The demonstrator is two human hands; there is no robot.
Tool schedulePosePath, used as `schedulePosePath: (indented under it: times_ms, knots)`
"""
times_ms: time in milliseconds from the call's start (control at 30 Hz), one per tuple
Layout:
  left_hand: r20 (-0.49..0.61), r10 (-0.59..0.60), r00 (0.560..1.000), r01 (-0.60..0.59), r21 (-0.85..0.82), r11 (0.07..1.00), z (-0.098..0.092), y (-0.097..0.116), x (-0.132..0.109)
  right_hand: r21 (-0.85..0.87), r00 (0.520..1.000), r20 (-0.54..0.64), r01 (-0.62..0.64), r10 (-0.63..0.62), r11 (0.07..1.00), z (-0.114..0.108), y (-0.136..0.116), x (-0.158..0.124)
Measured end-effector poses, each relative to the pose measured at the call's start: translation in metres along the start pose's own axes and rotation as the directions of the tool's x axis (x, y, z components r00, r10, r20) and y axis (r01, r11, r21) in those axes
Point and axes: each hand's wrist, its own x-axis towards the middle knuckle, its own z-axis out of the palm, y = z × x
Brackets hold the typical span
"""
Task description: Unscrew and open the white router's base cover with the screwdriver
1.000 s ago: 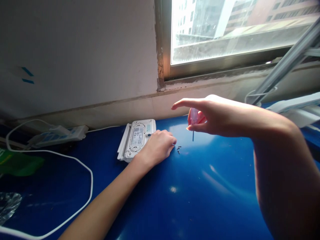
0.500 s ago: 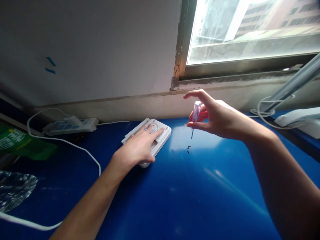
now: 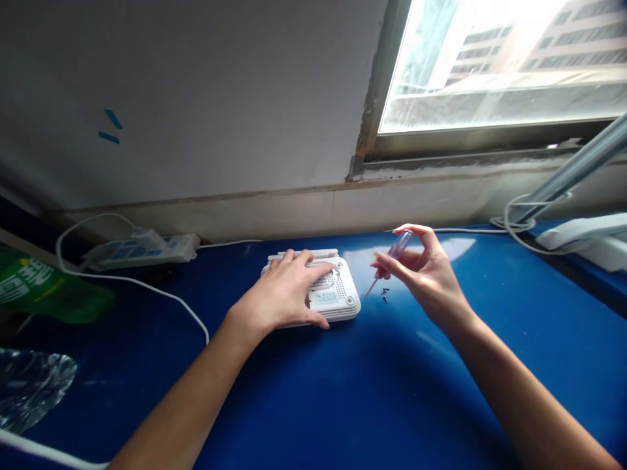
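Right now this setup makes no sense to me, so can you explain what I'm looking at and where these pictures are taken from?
There's no machine here. The pictures come from one camera worn on a person's head, looking forward and down at their own bare hands. The left hand rests on a white router, which sits on a blue table. The right hand pinches a small screwdriver with a clear handle, its tip angled down toward a few tiny screws lying on the table beside the router. Farther back are a power strip and a window.
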Motion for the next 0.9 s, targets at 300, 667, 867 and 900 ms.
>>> schedulePosePath:
  times_ms: [300,667,867,900]
  knots:
    - [-0.027,0.084,0.996,-0.086,-0.096,0.992,0.002,-0.012,0.003,-0.006,0.993,0.081,-0.081,0.081,0.997,0.010,-0.002,-0.012]
    - [-0.298,0.254,0.920,-0.331,-0.245,0.911,-0.009,0.001,0.002,-0.019,0.916,0.366,-0.166,0.162,0.986,0.015,-0.002,-0.020]
    - [-0.275,0.408,0.871,-0.444,-0.084,0.892,-0.008,-0.005,0.006,-0.161,0.910,0.396,-0.062,0.122,0.985,0.018,-0.003,-0.026]
    - [-0.281,0.384,0.879,-0.419,-0.076,0.905,-0.010,-0.009,0.006,-0.199,0.912,0.396,-0.031,0.109,0.980,0.018,-0.004,-0.027]
